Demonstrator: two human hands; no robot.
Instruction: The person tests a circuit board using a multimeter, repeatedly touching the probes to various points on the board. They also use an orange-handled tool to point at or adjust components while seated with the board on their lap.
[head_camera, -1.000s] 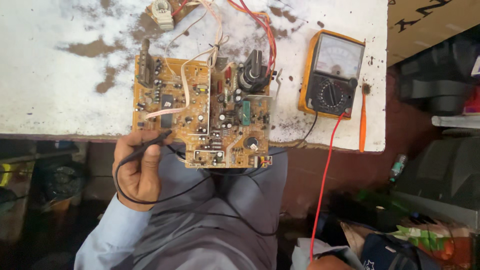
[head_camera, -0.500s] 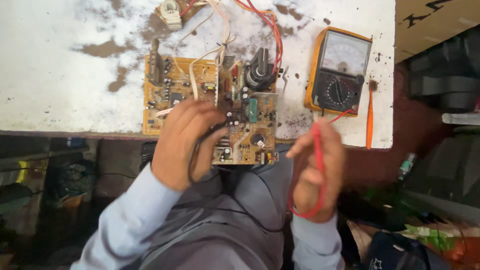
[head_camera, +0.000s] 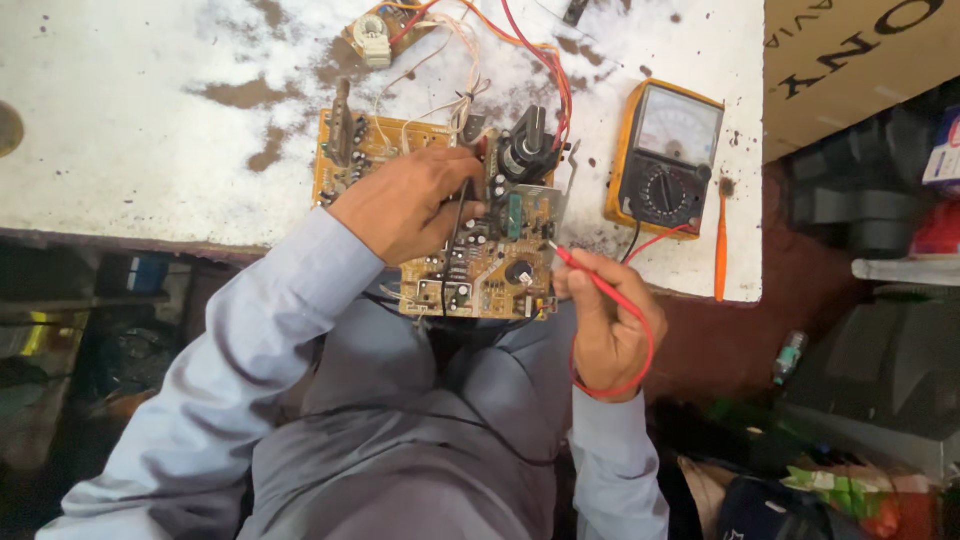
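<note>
Left hand (head_camera: 405, 205) covering circuit board (head_camera: 490, 270), black probe (head_camera: 458, 215) tip hidden, right hand (head_camera: 605, 325) gripping red probe (head_camera: 590, 275)

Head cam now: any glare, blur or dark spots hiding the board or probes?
Head view: even daylight on the white table, no harsh glare. The circuit board is sharp. Left hand covers its middle, holding the black probe. Right hand and red probe are clear, barely blurred. The meter face looks slightly washed. Under-table area at left is dark, and edges bow a little.

Worn white worktable (head_camera: 150, 120) with brown bare patches, cardboard box (head_camera: 850, 60) at upper right, dark cluttered floor (head_camera: 720, 350) below, black casings (head_camera: 880, 370) stacked at right.
</note>
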